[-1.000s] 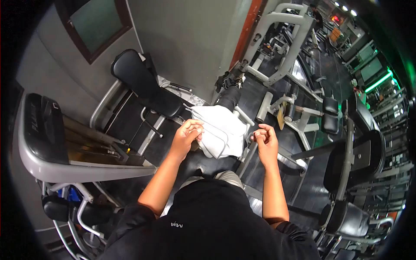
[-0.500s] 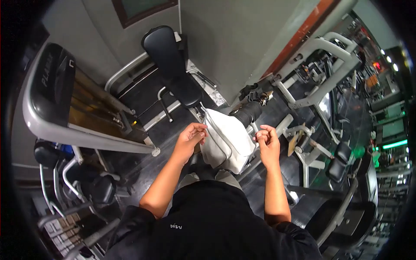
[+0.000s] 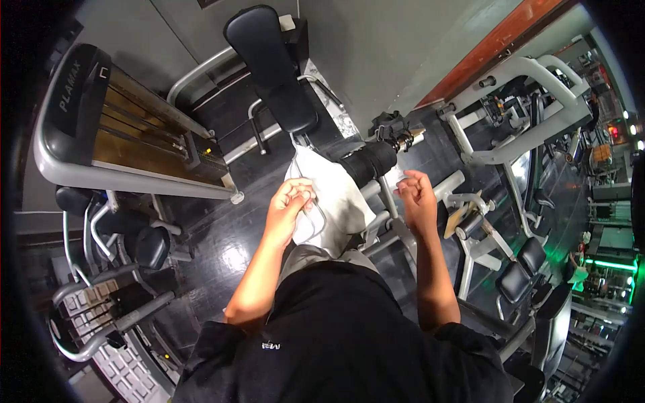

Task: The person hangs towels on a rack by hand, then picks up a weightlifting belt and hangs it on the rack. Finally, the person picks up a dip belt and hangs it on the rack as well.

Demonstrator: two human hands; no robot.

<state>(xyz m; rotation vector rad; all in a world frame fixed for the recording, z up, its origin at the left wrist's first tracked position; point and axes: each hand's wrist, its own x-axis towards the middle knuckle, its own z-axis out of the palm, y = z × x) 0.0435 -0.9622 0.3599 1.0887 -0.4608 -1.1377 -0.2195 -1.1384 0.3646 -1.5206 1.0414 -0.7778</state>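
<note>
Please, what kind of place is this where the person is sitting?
Most likely a gym. A weight-stack machine marked PLAMAX stands at the left, a padded black seat is ahead, and more grey-framed exercise machines fill the room to the right.

Dim gym, fisheye edges, green glow

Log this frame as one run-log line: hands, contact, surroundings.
left hand: curled on white cloth | right hand: raised, curled, apart from cloth, contents unclear | cloth: draped by black roller pad | left: PLAMAX weight machine
</note>
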